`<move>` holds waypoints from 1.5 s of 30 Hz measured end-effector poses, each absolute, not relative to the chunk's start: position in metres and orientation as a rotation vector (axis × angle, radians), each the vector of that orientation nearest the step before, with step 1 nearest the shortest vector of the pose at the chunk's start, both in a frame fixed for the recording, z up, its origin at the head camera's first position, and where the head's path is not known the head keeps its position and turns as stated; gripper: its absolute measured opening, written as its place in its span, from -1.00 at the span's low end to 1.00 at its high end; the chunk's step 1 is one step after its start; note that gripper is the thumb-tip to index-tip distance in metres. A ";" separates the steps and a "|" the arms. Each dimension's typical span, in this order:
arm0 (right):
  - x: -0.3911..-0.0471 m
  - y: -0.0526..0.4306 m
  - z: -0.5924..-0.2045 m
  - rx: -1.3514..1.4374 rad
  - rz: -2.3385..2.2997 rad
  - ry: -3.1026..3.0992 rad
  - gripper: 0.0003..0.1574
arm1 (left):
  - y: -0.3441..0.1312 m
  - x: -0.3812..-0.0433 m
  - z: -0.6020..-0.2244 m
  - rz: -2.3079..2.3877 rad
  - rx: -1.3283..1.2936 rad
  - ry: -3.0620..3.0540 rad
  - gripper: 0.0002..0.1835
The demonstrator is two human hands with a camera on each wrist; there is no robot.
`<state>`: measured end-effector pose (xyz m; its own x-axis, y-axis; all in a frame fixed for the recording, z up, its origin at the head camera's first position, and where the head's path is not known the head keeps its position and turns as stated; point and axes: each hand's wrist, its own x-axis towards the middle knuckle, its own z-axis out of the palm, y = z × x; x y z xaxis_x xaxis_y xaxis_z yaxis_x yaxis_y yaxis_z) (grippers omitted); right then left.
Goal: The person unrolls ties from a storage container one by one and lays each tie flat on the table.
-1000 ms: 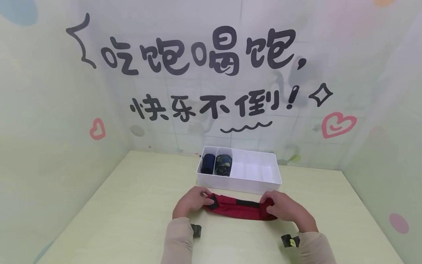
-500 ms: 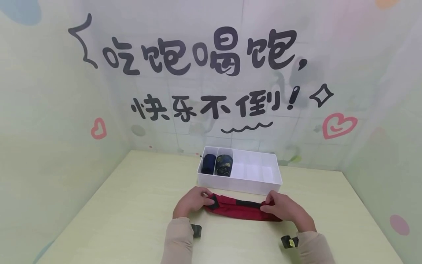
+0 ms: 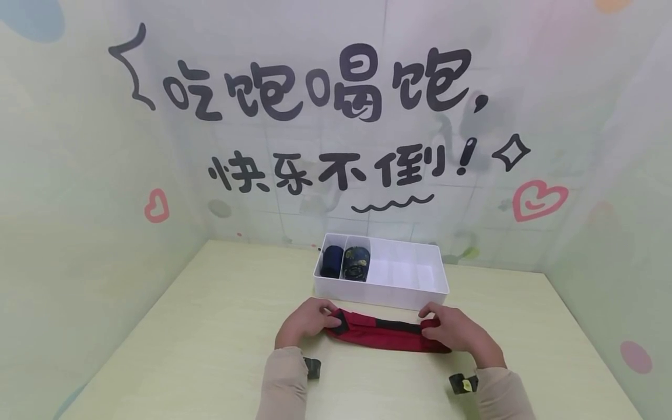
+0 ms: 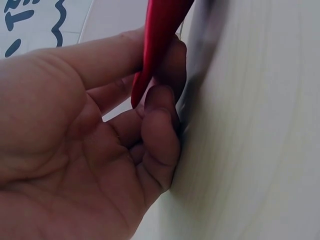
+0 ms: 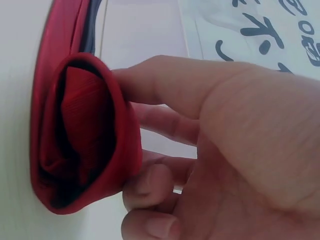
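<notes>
A long folded strip of red cloth (image 3: 383, 338) with a black band along its back edge lies on the table in the head view. My left hand (image 3: 304, 322) pinches its left end, thumb in front. In the left wrist view the red cloth (image 4: 162, 37) hangs between thumb and fingers, and the curled fingers touch the tabletop. At the other end my right hand (image 3: 458, 332) holds the cloth between thumb and fingers. There, in the right wrist view, the red cloth (image 5: 127, 145) is turned over into a loose roll with its hollow end showing.
Just behind the cloth stands a white divided box (image 3: 380, 293). A dark blue roll (image 3: 332, 261) and a dark patterned roll (image 3: 356, 263) fill its two left compartments. A printed wall hanging (image 3: 315, 134) closes off the back.
My right hand first shifted slightly right along the cloth, and its fingers now hold the end a little differently. More of the red cloth's right end shows. The left hand stays put.
</notes>
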<state>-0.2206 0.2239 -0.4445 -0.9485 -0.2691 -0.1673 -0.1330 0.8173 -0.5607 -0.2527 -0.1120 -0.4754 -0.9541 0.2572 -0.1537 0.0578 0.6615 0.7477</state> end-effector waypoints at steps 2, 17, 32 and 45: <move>-0.220 0.225 -0.443 -0.330 -0.830 2.765 -0.70 | -0.113 -0.253 -0.475 1.174 0.253 2.635 -0.81; -0.220 0.241 -0.434 -0.260 -0.878 2.739 -0.90 | -0.114 -0.253 -0.478 1.178 0.240 2.632 -0.80; -0.218 0.277 -0.436 -0.143 -1.026 2.581 -0.67 | -0.114 -0.255 -0.481 1.176 0.264 2.635 -0.80; -0.219 0.302 -0.443 -0.258 -0.923 2.635 -0.72 | -0.113 -0.254 -0.477 1.173 0.244 2.623 -0.78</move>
<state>-0.2192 0.3024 -0.4426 -0.9269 -0.2775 -0.2526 -0.0591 0.7727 -0.6320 -0.2536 -0.1125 -0.4773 -0.9528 0.2554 -0.1644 0.0478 0.6606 0.7492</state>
